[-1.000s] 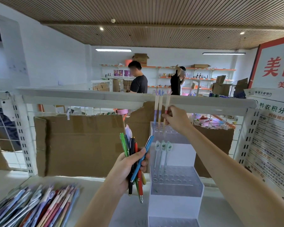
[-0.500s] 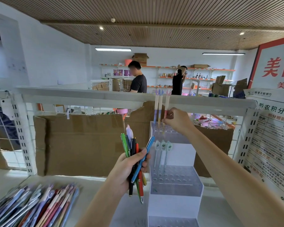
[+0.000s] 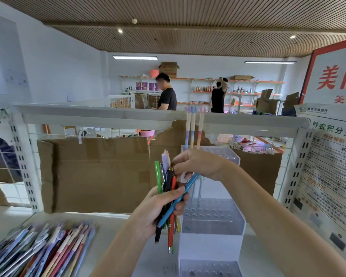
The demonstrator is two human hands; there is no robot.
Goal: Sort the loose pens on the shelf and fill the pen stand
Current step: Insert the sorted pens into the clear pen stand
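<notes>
My left hand point(image 3: 160, 206) grips a bundle of pens point(image 3: 168, 188): green, black, red, blue and a pale one with a lilac top. My right hand point(image 3: 196, 163) reaches across to the top of that bundle, with its fingertips pinched at the pale pen's top. Just behind stands the clear tiered pen stand point(image 3: 214, 216) with rows of holes. Three pastel pens point(image 3: 193, 128) stand upright in its top tier at the left. A heap of loose pens point(image 3: 42, 250) lies on the shelf at the lower left.
A white shelf frame rail point(image 3: 108, 116) crosses in front of me, backed by taped cardboard point(image 3: 96, 172) and wire mesh. A printed poster point(image 3: 328, 166) hangs at the right. Two people stand at far shelves in the background.
My right hand has left the three pens standing in the stand's top tier and come down and left to the bundle held by my left hand.
</notes>
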